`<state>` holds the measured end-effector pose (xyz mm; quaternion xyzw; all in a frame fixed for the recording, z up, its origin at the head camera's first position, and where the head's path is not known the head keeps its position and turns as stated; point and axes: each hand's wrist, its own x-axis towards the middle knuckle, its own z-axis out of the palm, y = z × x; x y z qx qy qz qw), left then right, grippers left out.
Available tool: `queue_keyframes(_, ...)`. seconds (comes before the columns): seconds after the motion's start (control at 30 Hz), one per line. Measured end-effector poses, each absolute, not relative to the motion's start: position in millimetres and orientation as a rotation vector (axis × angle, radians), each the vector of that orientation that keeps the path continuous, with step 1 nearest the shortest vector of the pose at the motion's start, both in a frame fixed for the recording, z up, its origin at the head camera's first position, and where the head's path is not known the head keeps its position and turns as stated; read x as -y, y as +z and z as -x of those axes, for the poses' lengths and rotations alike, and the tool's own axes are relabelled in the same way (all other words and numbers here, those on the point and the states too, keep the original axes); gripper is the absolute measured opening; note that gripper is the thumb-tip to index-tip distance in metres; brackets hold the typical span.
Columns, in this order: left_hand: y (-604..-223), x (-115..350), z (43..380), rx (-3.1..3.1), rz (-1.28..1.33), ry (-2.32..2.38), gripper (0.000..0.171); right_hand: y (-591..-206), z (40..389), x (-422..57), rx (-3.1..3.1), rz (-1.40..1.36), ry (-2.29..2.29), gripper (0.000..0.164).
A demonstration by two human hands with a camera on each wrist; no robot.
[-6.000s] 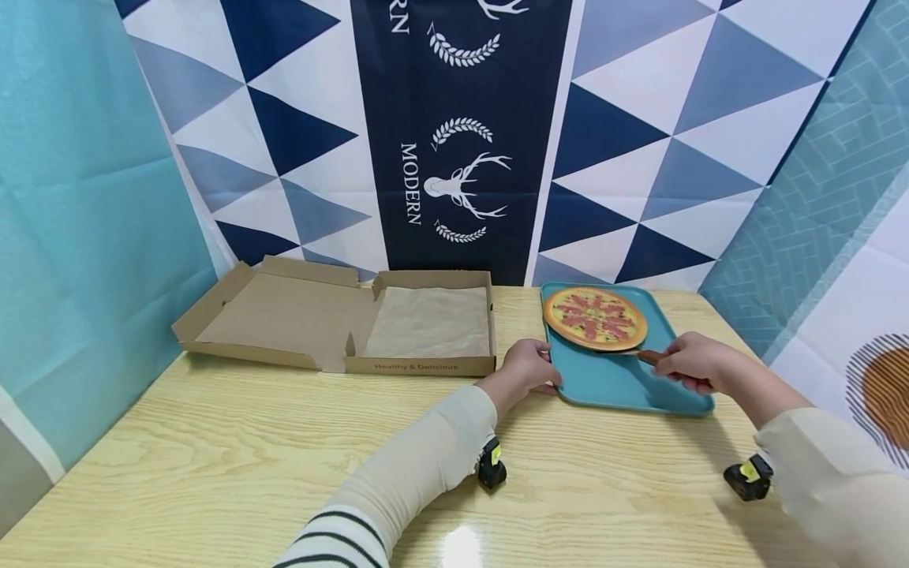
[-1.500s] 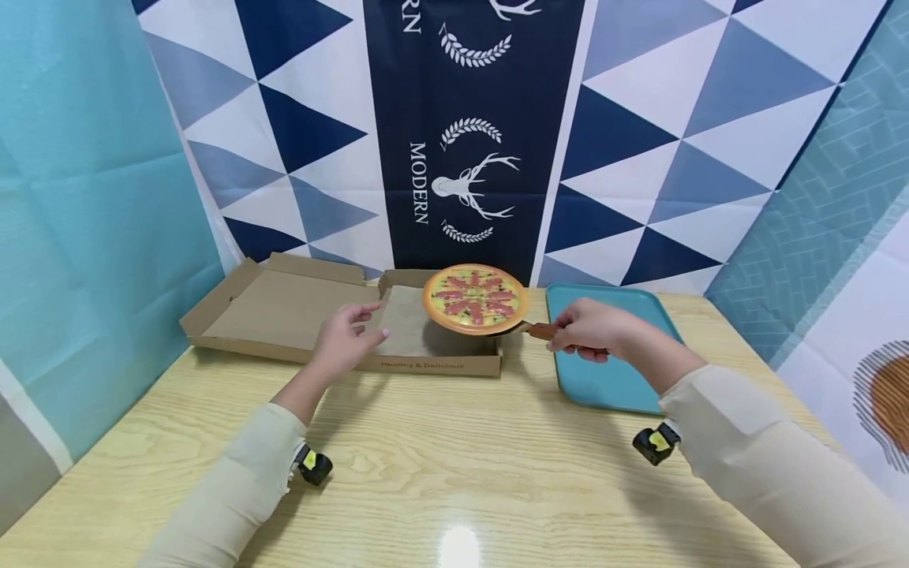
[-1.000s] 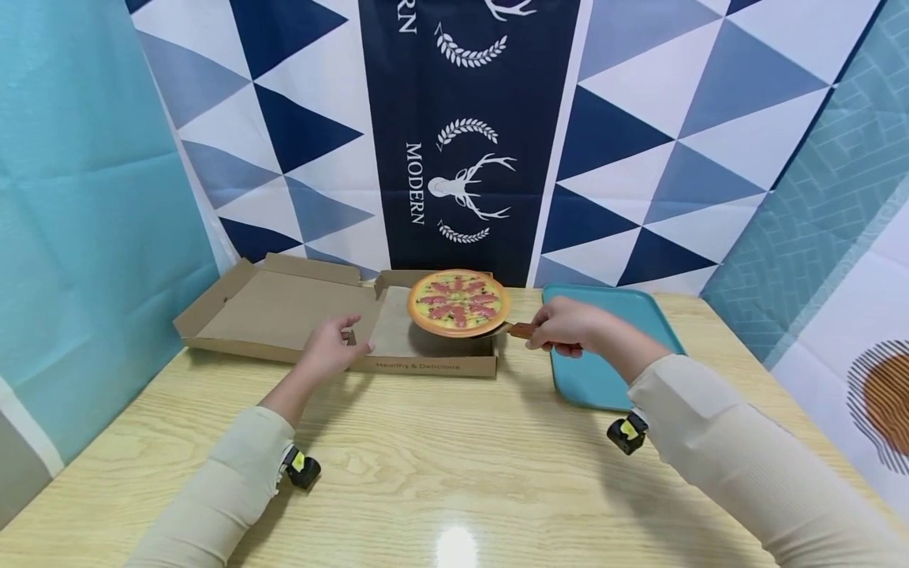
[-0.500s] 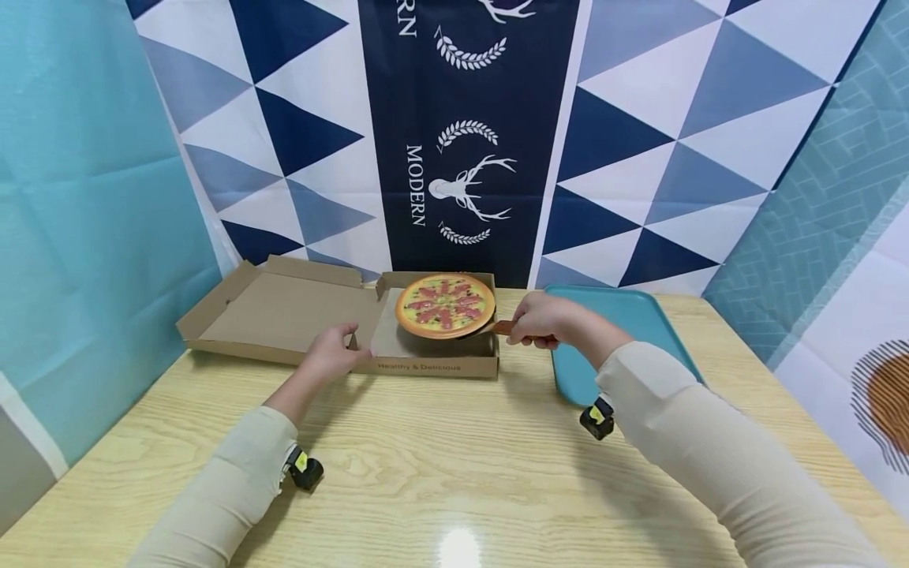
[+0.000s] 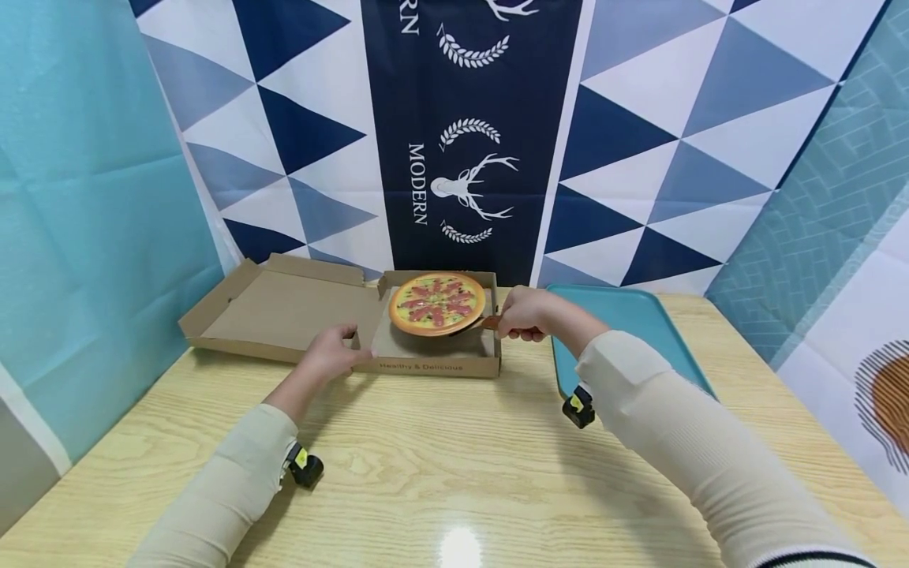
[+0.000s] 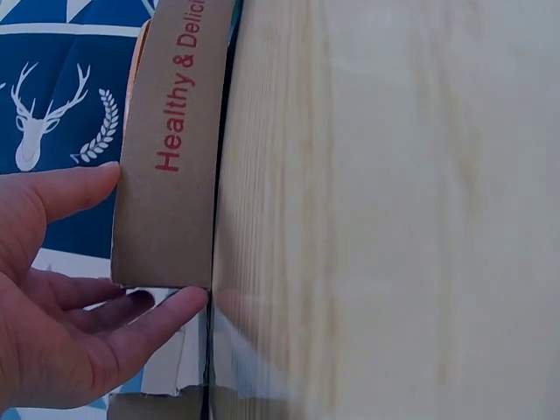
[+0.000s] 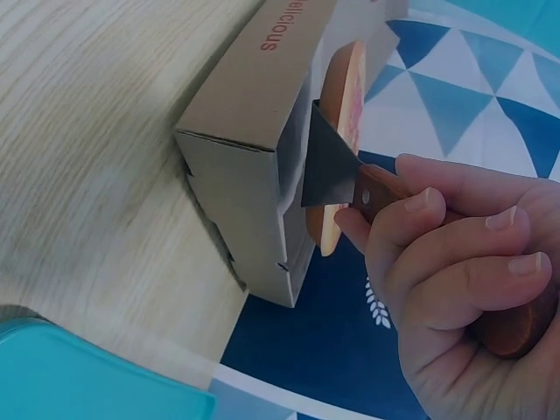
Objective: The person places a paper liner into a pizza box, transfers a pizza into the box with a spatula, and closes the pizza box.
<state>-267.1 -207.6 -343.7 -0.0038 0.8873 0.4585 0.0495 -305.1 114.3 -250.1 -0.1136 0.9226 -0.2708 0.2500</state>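
My right hand (image 5: pixel 527 314) grips the wooden handle of a metal pizza spatula (image 7: pixel 332 162). On its blade lies a round pizza (image 5: pixel 436 304) with red and green toppings, held inside the tray half of the cardboard pizza box (image 5: pixel 440 368). In the right wrist view the pizza sits level with the box rim, part of it below the rim. At the box's front left corner, my left hand (image 5: pixel 328 353) holds on, thumb (image 6: pixel 92 188) against the wall's top edge and other fingers round the end.
Brown liner paper (image 5: pixel 387 341) covers the box floor. The opened lid (image 5: pixel 284 308) lies flat to the left. A blue tray (image 5: pixel 625 315) stands right of the box, partly behind my right arm. A patterned cloth (image 5: pixel 461 118) hangs behind the wooden table (image 5: pixel 398 457).
The pizza, lifted off the blue tray on the spatula, has moved left and down into the box. My left hand has gone from the tray to the box corner.
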Motion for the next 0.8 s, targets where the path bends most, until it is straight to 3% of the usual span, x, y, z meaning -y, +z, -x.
queue_keyframes(0.8,-342,212,275,-2.601,0.036,1.407,0.075,-232,321,-82,-2.474,0.274,-0.495,0.031)
